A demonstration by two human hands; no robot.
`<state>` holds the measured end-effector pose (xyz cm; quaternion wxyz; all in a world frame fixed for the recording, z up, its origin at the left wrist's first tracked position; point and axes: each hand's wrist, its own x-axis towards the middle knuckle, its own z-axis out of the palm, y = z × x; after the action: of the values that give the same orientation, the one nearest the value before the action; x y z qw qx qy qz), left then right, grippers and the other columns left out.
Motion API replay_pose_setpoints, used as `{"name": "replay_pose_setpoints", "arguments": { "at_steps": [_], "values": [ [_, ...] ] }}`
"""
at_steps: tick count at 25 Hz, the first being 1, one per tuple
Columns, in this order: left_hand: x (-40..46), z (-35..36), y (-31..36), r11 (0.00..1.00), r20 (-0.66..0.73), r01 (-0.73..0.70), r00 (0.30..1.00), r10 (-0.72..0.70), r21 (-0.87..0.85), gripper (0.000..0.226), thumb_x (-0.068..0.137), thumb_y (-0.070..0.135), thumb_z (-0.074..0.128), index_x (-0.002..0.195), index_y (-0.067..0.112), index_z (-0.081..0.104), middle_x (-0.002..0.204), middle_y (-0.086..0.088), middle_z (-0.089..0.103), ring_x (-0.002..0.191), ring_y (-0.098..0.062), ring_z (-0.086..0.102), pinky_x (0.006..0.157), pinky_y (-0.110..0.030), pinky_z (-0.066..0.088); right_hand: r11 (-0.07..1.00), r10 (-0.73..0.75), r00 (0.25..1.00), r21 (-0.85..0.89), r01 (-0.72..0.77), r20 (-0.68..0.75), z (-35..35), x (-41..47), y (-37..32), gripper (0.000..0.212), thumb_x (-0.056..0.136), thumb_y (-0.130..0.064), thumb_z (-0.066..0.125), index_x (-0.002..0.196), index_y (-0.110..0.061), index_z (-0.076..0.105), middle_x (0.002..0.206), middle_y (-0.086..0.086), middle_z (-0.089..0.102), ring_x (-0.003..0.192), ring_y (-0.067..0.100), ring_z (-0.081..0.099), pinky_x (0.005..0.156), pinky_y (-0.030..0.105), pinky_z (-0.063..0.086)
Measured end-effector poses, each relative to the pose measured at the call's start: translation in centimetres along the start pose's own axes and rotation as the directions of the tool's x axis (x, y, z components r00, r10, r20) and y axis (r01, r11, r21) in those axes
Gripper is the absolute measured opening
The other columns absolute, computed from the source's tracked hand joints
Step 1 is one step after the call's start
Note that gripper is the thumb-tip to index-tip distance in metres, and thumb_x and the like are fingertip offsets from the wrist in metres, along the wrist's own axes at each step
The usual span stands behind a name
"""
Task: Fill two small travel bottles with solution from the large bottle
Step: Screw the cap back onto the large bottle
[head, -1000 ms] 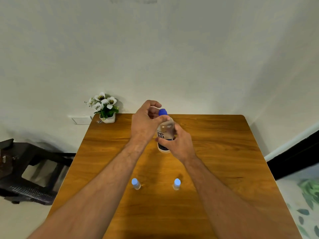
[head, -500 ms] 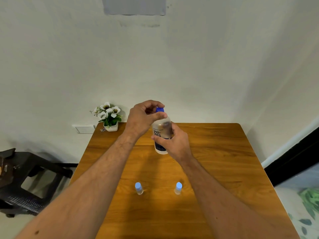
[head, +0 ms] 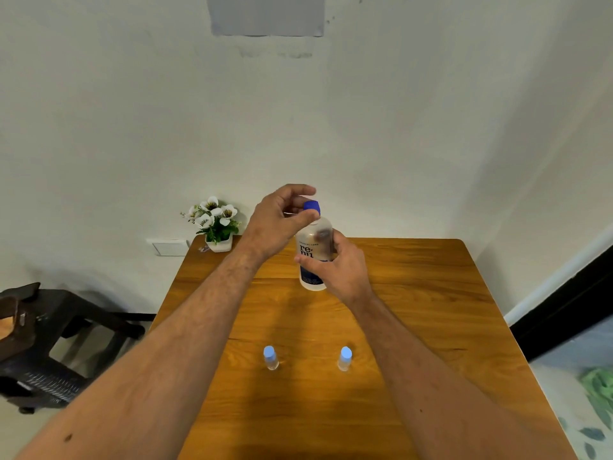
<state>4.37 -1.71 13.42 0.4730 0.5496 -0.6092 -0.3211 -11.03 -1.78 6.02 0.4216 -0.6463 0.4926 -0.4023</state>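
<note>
Your right hand (head: pixel 345 270) is wrapped around the middle of the large solution bottle (head: pixel 314 250), a translucent bottle with a white and dark blue label, held upright at the centre of the frame over the far half of the wooden table (head: pixel 431 327); whether its base touches the tabletop or sits just above it cannot be told from this angle. Your left hand (head: pixel 278 220) is curled over the top of that bottle, thumb and fingers pinching the dark blue cap (head: pixel 311 207), which is on the neck. Below, in the lower centre of the frame, the 2 small travel bottles stand upright on the table, well apart from each other and from the large bottle: the left travel bottle (head: pixel 270 358) lies between your 2 forearms near the left one, and the right travel bottle (head: pixel 345 359) stands just beside your right forearm. Both are clear with pale blue caps on. At the table's far left corner, left of centre in the frame, a small white pot of white flowers (head: pixel 215 224) sits against the wall, with a white wall socket (head: pixel 169 248) just to its left. A dark stool (head: pixel 43 340) occupies the lower left of the frame, and a grey sheet of paper (head: pixel 267 14) is fixed to the wall at the top centre.
</note>
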Motion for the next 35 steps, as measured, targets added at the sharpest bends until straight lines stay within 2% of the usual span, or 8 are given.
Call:
{"name": "replay_pose_setpoints", "arguments": {
  "at_steps": [5,11,15,20,23,25,28,35],
  "values": [
    [-0.4,0.0,0.6,1.000,-0.022,0.004,1.000,-0.004,0.009,0.024,0.081,0.025,0.081,0.104,0.025,0.076,0.106,0.006,0.072,0.092,-0.007,0.065,0.084,-0.022,0.053,0.999,-0.012,1.000,-0.032,0.013,0.016,-0.3,-0.1,-0.3,0.077,0.070,-0.046,0.087,0.136,-0.023,0.055,0.121,-0.008,0.068,0.107,0.009,0.064,0.088,0.028,0.059],
    [-0.9,0.5,0.7,0.997,0.019,0.057,0.998,-0.056,-0.043,0.043,0.085,0.013,0.076,0.126,0.021,0.066,0.107,0.000,0.075,0.099,-0.017,0.070,0.095,-0.030,0.056,1.000,-0.006,1.000,-0.024,0.006,0.021,-0.7,-0.4,0.2,0.078,0.069,-0.046,0.087,0.136,-0.023,0.054,0.121,-0.008,0.068,0.107,0.009,0.065,0.089,0.030,0.059],
    [-1.3,0.7,1.0,0.992,0.061,0.072,0.996,-0.066,-0.105,0.065,0.081,0.007,0.080,0.140,0.020,0.056,0.114,0.003,0.074,0.089,-0.001,0.068,0.091,-0.023,0.056,1.000,-0.009,1.000,-0.030,0.010,0.018,-0.8,-0.5,0.4,0.080,0.069,-0.047,0.087,0.137,-0.023,0.053,0.121,-0.008,0.068,0.107,0.009,0.066,0.089,0.030,0.059],
    [-1.9,0.7,0.1,0.986,0.009,0.052,0.999,-0.052,-0.159,0.078,0.079,0.004,0.080,0.148,0.020,0.046,0.130,0.003,0.065,0.111,-0.009,0.065,0.096,-0.024,0.054,0.999,-0.016,1.000,-0.038,0.017,0.019,-1.1,-0.8,0.6,0.081,0.070,-0.045,0.087,0.140,-0.022,0.051,0.123,-0.008,0.067,0.106,0.008,0.064,0.090,0.027,0.058],
    [-2.5,0.5,-1.2,0.980,-0.069,0.028,0.997,-0.042,-0.196,0.074,0.077,0.014,0.071,0.146,0.024,0.047,0.139,0.004,0.058,0.127,-0.011,0.055,0.102,-0.028,0.050,1.000,-0.014,1.000,-0.018,0.015,0.012,-1.1,-0.7,1.0,0.080,0.071,-0.041,0.086,0.140,-0.022,0.051,0.125,-0.008,0.066,0.108,0.008,0.062,0.092,0.027,0.056],
    [-3.0,0.5,-2.5,0.980,0.032,0.100,0.995,-0.096,-0.171,0.076,0.072,0.020,0.072,0.144,0.022,0.049,0.141,0.004,0.057,0.130,-0.012,0.053,0.108,-0.034,0.047,1.000,-0.015,1.000,-0.001,0.015,0.010,-0.8,-0.8,1.4,0.077,0.072,-0.040,0.087,0.138,-0.022,0.052,0.125,-0.008,0.066,0.109,0.009,0.064,0.092,0.027,0.057],
    [-3.8,1.4,-4.6,0.977,0.172,0.201,0.967,-0.186,-0.076,0.082,0.064,0.039,0.086,0.138,0.024,0.056,0.133,0.007,0.064,0.125,-0.012,0.059,0.107,-0.043,0.049,1.000,-0.006,1.000,0.031,0.006,0.009,-0.3,-1.0,2.6,0.069,0.074,-0.034,0.086,0.135,-0.021,0.055,0.118,-0.008,0.068,0.105,0.011,0.067,0.087,0.028,0.059],
    [-5.1,2.9,-8.3,0.969,0.120,0.243,0.962,-0.247,0.053,0.073,0.062,0.048,0.089,0.127,0.029,0.063,0.117,0.013,0.070,0.111,-0.006,0.064,0.097,-0.041,0.056,0.999,0.037,0.997,-0.021,-0.035,0.070,1.2,-1.9,5.6,0.077,0.068,-0.033,0.090,0.135,-0.024,0.054,0.121,-0.010,0.067,0.107,0.009,0.065,0.086,0.023,0.055]
  ]
}}
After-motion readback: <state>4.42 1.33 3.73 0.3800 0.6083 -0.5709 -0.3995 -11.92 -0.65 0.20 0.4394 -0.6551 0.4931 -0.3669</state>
